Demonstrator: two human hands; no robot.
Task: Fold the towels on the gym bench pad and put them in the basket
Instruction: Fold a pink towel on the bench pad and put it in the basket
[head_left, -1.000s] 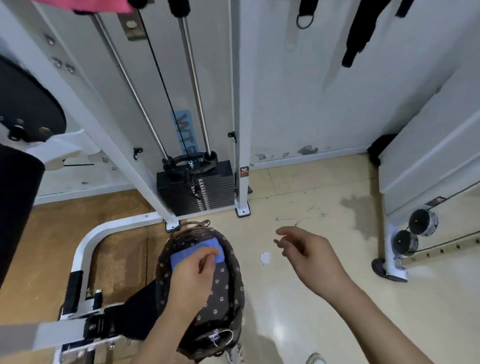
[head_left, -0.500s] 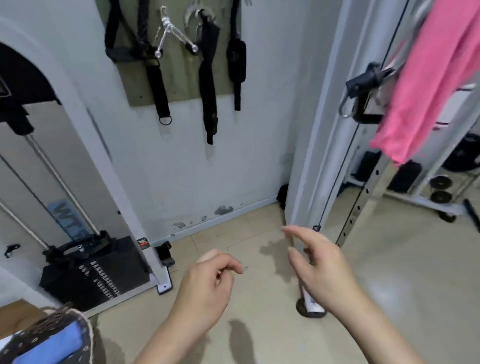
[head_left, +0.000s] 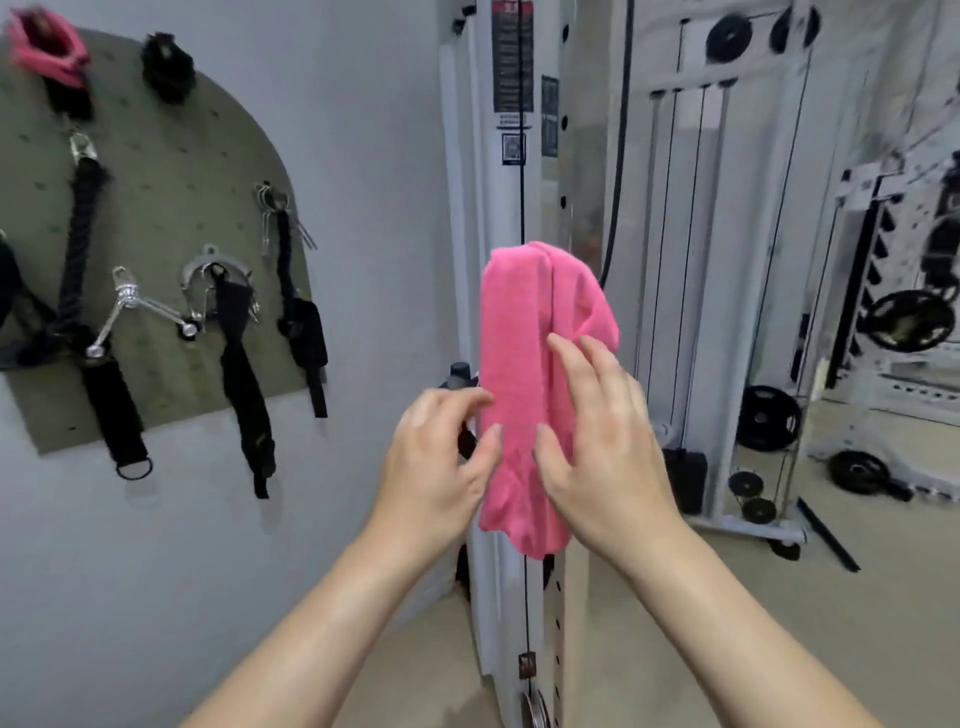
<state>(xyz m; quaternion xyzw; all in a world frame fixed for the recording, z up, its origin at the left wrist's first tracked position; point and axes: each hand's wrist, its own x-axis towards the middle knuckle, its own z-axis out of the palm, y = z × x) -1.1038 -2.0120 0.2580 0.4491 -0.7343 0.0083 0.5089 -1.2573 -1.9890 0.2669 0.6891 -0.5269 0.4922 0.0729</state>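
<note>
- A green pegboard (head_left: 171, 171) fills the upper left of the frame, on a white wall (head_left: 363, 156). A thick black rope (head_left: 78, 244), a metal handle (head_left: 150, 312) and several black straps (head_left: 244, 395) hang on it.
- A blurred pink thing (head_left: 47, 44) sits at the board's top left corner; what it is cannot be told.
- The left hand (head_left: 441, 467) is just left of centre, with its forearm rising from the bottom edge. Its fingers are loosely bent and apart, and the thumb and first finger reach the left edge of the towel. No cloth shows between them, so it is not pinching.
- The pink towel (head_left: 519, 374), the 1 towel in view, hangs in the centre of the frame, draped from above in a long narrow shape with a fold line down its upper part. It lies between the 2 hands, its top well above them and its lower end below the palms.
- It hangs in front of a white machine post (head_left: 511, 130), where a thin black cable (head_left: 522, 104) runs down.
- The right hand (head_left: 613, 452) is just right of centre, fingers spread and slightly bent, laid over the front right side of the towel. The thumb lies against the cloth low down; the fingers are not closed round it.
- Black weight plates (head_left: 769, 423) sit on a rack at the right, above the pale floor (head_left: 779, 597).
</note>
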